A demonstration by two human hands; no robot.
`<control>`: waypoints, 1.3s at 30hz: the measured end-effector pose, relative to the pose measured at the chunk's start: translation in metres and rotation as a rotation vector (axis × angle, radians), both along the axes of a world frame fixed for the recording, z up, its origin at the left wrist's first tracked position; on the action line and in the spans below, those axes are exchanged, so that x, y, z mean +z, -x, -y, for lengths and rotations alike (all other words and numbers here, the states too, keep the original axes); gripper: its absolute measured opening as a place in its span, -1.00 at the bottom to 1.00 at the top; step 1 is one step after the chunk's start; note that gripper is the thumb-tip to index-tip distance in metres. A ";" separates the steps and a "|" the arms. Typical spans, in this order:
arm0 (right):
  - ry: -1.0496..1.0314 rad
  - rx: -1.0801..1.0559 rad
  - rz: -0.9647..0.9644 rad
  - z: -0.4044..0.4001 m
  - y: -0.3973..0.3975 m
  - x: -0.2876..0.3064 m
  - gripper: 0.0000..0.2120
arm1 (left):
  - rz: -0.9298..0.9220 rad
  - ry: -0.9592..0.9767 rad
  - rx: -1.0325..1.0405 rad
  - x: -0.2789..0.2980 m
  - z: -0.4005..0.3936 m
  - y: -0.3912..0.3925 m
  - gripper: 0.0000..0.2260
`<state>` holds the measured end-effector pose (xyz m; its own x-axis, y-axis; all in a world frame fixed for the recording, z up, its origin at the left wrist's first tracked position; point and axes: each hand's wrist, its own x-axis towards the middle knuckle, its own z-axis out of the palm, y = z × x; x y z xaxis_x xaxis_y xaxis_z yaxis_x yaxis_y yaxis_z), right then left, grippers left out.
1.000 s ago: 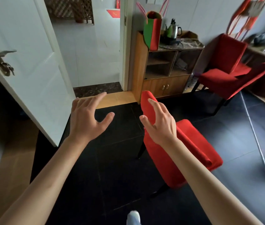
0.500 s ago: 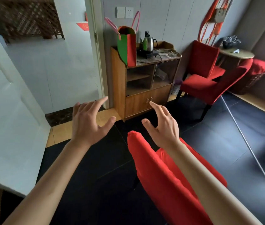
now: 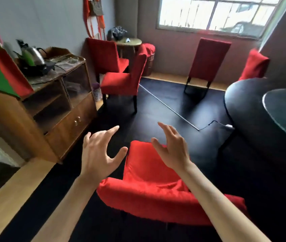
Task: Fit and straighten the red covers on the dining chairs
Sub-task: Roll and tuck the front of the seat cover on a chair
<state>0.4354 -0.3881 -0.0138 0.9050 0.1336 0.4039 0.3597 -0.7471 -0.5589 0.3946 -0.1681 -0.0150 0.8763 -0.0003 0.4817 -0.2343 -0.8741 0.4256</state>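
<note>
1. Both hands hold nothing: the left hand (image 3: pixel 100 154) and the right hand (image 3: pixel 172 147) hover with fingers spread and slightly bent, apart from each other, above the nearest chair (image 3: pixel 149 186).
2. Compared with half a second ago, the hands keep the same spread pose, but the view has swung to the right: the doorway is gone, and a window (image 3: pixel 214 13) and a dark round table (image 3: pixel 254 109) have come into sight.
3. The chair, in its red cover (image 3: pixel 156 203), now lies low and central under the hands rather than off to the right. Its backrest top runs left to right nearest the camera, and the seat points away toward the window.
4. The right hand overlaps the seat's far right corner; whether it touches cannot be told.
5. A wooden cabinet (image 3: pixel 65 123) stands at left with a kettle (image 3: pixel 33 55) on top.
6. Further red-covered chairs (image 3: pixel 121 81) stand by the far walls.
</note>
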 end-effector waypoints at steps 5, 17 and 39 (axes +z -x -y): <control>0.016 -0.254 -0.098 0.017 0.049 -0.020 -0.34 | -0.056 0.044 -0.237 -0.016 0.024 -0.007 -0.41; 0.129 -0.433 -0.180 0.066 0.097 -0.043 -0.34 | -0.098 0.053 -0.364 -0.050 0.067 0.004 -0.44; 0.598 -0.294 -0.274 0.104 0.109 -0.094 -0.40 | -0.111 -0.341 -0.186 -0.104 0.069 0.047 -0.50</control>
<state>0.3267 -0.4926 -0.1079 0.9958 -0.0038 0.0913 0.0022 -0.9979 -0.0649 0.3471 -0.2368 -0.1190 0.8931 -0.3071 0.3286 -0.3705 -0.9166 0.1503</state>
